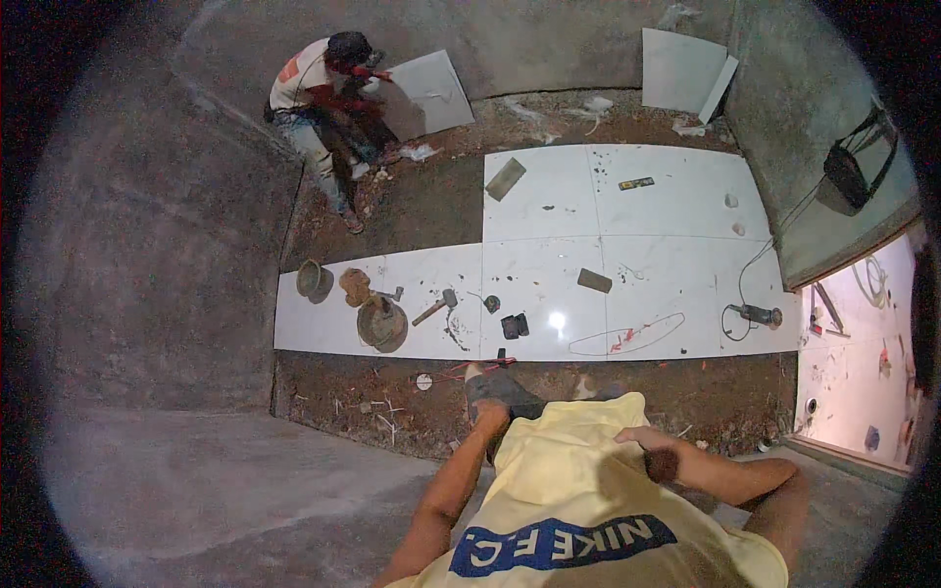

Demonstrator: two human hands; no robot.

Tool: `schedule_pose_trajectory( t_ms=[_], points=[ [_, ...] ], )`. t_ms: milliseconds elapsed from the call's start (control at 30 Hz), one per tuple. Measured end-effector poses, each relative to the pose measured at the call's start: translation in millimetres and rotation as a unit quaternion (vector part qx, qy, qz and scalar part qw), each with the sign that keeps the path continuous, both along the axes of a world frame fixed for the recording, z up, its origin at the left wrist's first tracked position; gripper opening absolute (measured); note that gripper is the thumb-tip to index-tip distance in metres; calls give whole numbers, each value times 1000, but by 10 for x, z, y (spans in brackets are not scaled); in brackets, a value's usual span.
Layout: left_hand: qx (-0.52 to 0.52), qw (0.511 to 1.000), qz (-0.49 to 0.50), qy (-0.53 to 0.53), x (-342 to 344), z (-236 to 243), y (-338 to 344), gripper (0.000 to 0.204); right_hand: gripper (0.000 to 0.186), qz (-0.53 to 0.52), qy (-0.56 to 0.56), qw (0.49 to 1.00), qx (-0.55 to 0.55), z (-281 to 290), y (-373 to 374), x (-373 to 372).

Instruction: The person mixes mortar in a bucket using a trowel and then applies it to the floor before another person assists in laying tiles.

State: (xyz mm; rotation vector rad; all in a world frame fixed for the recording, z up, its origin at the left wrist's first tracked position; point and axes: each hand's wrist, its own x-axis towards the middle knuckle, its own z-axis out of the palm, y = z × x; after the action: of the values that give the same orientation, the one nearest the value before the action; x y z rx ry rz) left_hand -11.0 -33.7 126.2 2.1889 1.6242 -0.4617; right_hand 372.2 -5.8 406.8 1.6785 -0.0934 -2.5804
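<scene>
My left hand rests low by my dark trouser leg and shoe, at the near edge of the white floor tiles; its fingers are too indistinct to make out. Against the front of my yellow shirt lies my right hand, its fingertips touching the cloth; whether they grip it does not show. Just beyond my left hand, a small black item with thin red lines sits at the tile edge. A hammer and a dark blocky object lie on the tiles ahead.
A bucket and a smaller pail stand left. An angle grinder with its cord lies right, a spirit level farther back. At the far left a crouching person handles a white tile. Bare soil borders the tiles.
</scene>
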Motion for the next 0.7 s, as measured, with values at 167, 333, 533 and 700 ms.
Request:
schedule_pose_trajectory(
  t_ms=[167,333,533,700],
  points=[
    [-115,993,17,37,160,229,152,33,29,-12,7,1000,17,-142,-37,46],
    [-106,990,-1,90,256,466,214,27,30,-18,15,999,45,-323,-77,80],
    [-130,987,25,90,194,309,172,32,30,-18,26,997,68,-376,-97,91],
    [-132,987,33,86,161,263,186,31,30,-20,28,996,86,-444,-129,119]
  ],
)
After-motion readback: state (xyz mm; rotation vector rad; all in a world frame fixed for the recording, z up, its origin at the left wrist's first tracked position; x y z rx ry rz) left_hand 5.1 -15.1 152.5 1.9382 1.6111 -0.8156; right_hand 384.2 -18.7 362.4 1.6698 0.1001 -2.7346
